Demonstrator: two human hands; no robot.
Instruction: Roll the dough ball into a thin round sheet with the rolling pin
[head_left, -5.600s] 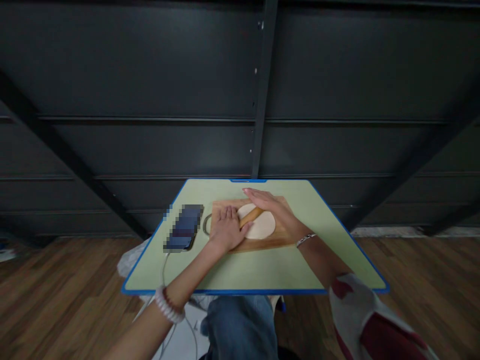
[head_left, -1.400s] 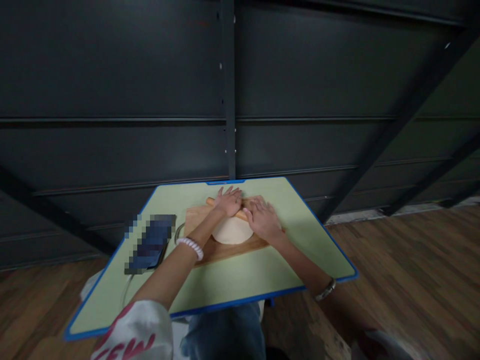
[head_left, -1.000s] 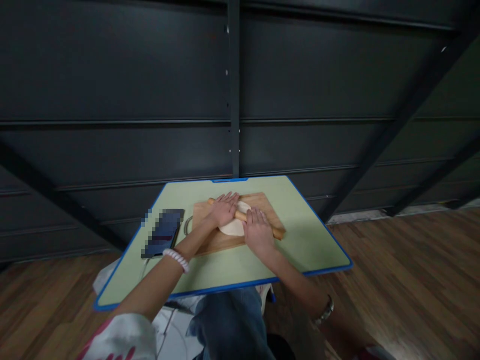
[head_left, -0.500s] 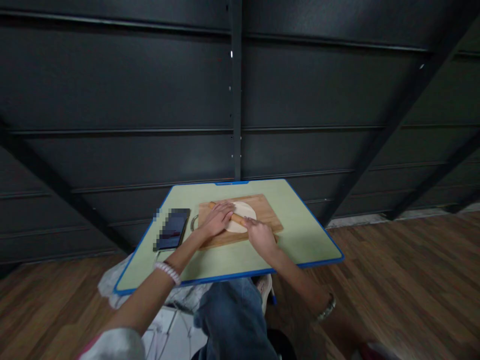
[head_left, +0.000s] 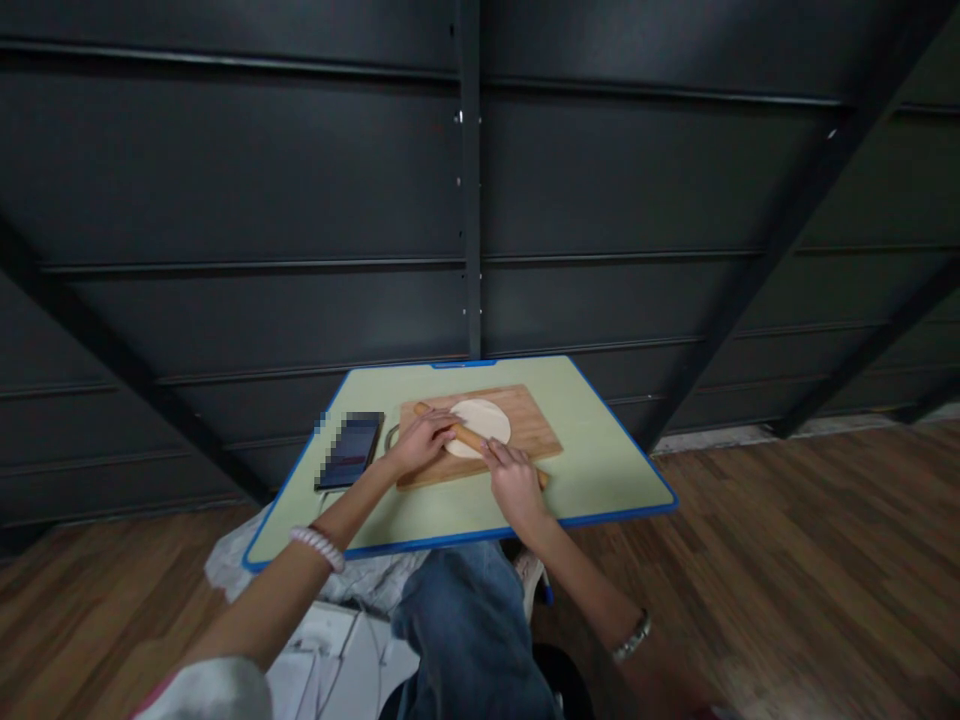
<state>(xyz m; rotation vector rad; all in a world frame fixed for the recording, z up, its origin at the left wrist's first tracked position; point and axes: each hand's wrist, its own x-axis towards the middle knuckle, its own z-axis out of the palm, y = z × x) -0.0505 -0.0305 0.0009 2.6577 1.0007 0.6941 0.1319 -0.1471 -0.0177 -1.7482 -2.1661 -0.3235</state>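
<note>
A round, flat sheet of pale dough lies on a wooden cutting board. Across its near part runs a wooden rolling pin, slanting from upper left to lower right. My left hand is closed over the pin's left part, above the board's left side. On the pin's right part my right hand is closed too, at the board's near edge, and the pin's end sticks out beyond it. The undersides of both hands' fingers are hidden.
The board rests on a pale green table with a blue rim. A phone lies left of the board, beside its metal handle. A dark panelled wall stands behind. My knee is below the table's near edge.
Both hands have drawn the rolling pin toward me, uncovering more of the dough's far part. The right end of the pin now shows past my right hand. The view has shifted slightly.
</note>
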